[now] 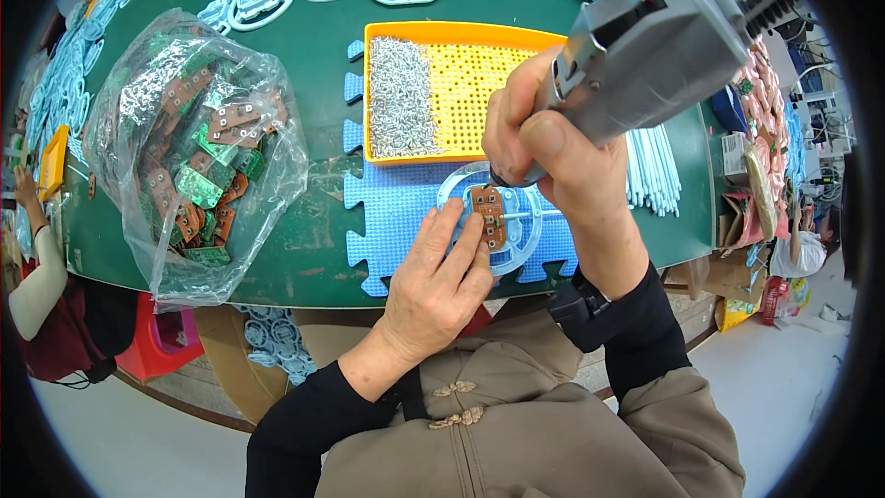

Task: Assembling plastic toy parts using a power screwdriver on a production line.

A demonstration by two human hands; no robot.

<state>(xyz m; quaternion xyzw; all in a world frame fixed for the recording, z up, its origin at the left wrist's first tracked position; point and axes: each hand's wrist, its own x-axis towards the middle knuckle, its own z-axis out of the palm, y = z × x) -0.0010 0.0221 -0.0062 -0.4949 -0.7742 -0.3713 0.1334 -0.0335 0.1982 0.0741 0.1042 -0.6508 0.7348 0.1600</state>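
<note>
The right grip (573, 152) closes round a grey power screwdriver (659, 51), its tip near a brown circuit board (489, 217). The left grip (438, 290), fingers extended and unclosed, touches that board, which lies on a pale-blue plastic wheel (532, 238) over a blue foam mat (396, 198). Beyond, a yellow tray (461, 29) holds screws (401, 97); a clear bag (184, 281) of boards sits left on the green desk (332, 212).

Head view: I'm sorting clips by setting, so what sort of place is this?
Probably a small-parts assembly workshop: a clear plastic bag of circuit boards, a yellow tray holding screws, and a grey power screwdriver in the right hand.
</note>
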